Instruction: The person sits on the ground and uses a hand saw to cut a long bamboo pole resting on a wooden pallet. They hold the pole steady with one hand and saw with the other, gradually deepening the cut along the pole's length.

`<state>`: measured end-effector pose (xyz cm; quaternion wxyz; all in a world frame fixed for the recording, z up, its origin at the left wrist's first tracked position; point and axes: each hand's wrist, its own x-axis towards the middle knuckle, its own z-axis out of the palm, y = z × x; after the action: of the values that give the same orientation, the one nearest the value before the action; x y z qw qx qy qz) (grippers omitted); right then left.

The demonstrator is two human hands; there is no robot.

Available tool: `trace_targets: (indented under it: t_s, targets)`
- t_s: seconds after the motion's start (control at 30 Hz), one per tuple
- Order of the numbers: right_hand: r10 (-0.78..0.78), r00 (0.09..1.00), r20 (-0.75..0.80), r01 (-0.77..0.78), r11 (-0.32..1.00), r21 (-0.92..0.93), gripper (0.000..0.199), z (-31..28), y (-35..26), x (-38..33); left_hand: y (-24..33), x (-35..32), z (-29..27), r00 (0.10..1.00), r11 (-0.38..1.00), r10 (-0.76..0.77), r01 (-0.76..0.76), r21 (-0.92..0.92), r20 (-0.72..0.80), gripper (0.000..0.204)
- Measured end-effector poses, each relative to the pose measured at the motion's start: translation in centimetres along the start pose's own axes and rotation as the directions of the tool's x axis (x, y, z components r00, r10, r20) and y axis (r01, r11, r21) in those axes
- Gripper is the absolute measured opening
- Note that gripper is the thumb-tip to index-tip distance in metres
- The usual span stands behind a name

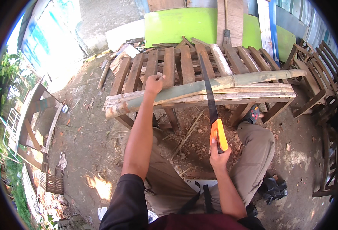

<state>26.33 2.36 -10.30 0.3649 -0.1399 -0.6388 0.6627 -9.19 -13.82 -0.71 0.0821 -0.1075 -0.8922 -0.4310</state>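
My right hand [219,155] grips the orange handle of a hand saw [211,101]. Its long dark blade points away from me and crosses over the middle of a green bamboo pole [184,91]. Whether the teeth touch the pole I cannot tell. The pole lies slantwise on a slatted wooden bench [152,63], along with pale split bamboo strips [253,90] at the near edge. With its fingers curled closed, my left hand [154,83] is at the pole's left part, the forearm passing over it. Anything inside those fingers is hidden.
My legs straddle bamboo scraps and shavings [188,134] on the dirt floor. Wooden frames [311,88] stand at the right, and a black plastic bag [272,189] lies near my right leg. A broom [226,34] leans behind the bench. Leftward are a wooden table [31,111] and a slatted crate [52,183].
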Motion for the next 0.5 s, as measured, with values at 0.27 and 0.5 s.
trace_targets:
  t_s: [0.27, 0.5]
  targets:
    - [0.013, 1.000, 0.019, -0.013, 1.000, 0.005, 0.017, 0.5, -1.6, -0.1, 4.9, -4.8, 1.2, 0.947, 0.926, 0.320, -0.307, 0.221, -0.021, 0.059]
    - [0.074, 0.997, 0.032, -0.075, 0.997, 0.019, 0.014, 0.4, -3.7, 0.1, 7.7, -9.3, 4.8, 0.858, 0.626, 0.409, -0.511, 0.589, 0.310, 0.089]
